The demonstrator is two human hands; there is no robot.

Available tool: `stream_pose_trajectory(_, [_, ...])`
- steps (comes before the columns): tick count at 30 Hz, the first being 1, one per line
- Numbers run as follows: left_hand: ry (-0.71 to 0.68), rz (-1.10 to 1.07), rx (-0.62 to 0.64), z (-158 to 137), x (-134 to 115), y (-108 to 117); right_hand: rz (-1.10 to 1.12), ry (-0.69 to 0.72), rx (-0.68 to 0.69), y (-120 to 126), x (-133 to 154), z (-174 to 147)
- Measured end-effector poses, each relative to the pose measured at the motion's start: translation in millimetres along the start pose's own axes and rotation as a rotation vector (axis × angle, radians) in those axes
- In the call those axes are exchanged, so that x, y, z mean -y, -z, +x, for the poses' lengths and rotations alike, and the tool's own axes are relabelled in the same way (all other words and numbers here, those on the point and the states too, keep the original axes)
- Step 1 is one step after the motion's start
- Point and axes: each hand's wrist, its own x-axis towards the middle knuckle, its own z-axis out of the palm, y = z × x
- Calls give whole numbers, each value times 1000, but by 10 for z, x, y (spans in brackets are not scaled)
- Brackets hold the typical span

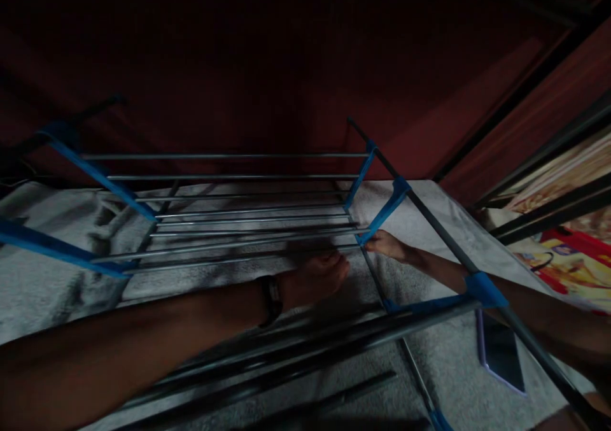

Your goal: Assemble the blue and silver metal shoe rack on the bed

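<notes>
A rack of thin metal rods (238,237) and blue plastic brackets (384,214) lies across the middle. My left hand (324,273), wearing a dark wristband (271,300), is closed with curled fingers just below the right end of the lowest rod in the upper section. What it holds, if anything, is hidden. Reaching in from the right under a dark side pole (442,230), my right hand (387,246) has its fingers closed at the lower corner of the blue bracket, where the rod ends meet it.
More metal rods (305,361) cross the foreground below my left forearm. A phone (501,348) lies on the grey cloth (429,361) under the right side pole. Behind the rack rises a dark red wall (267,68). A colourful printed package (568,265) is at the far right.
</notes>
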Motion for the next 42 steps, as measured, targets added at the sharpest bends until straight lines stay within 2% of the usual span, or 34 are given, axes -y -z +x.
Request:
stream_pose_trajectory(3, [88, -21, -39, 136, -16, -229, 66, -40, 36, 2, 74, -53])
stream_pose_trajectory(8, [209, -217, -61, 463, 241, -521, 147, -48, 71, 14, 108, -96])
stream_pose_trajectory(11, [311, -350, -27, 606, 344, -655, 167, -70, 48, 22, 64, -80])
stream_pose_trajectory(14, [373, -391, 15, 663, 397, -729, 165, -89, 36, 21, 18, -66])
stream_pose_trajectory(21, [375, -395, -11, 615, 380, -765, 122, -126, -18, -41, 5, -101])
stream_pose_trajectory(27, [385, -446, 34, 624, 348, -680, 110, -129, -82, -100, 20, -136])
stream_pose_trajectory(31, [357, -502, 10, 616, 351, -639, 99, -143, -117, -137, 53, -144])
stream_pose_trajectory(38, [378, -371, 5, 616, 335, -718, 106, -130, -135, -153, 39, -137])
stream_pose_trajectory(42, [370, -357, 4, 605, 317, -671, 129, -137, -137, -165, 55, -145])
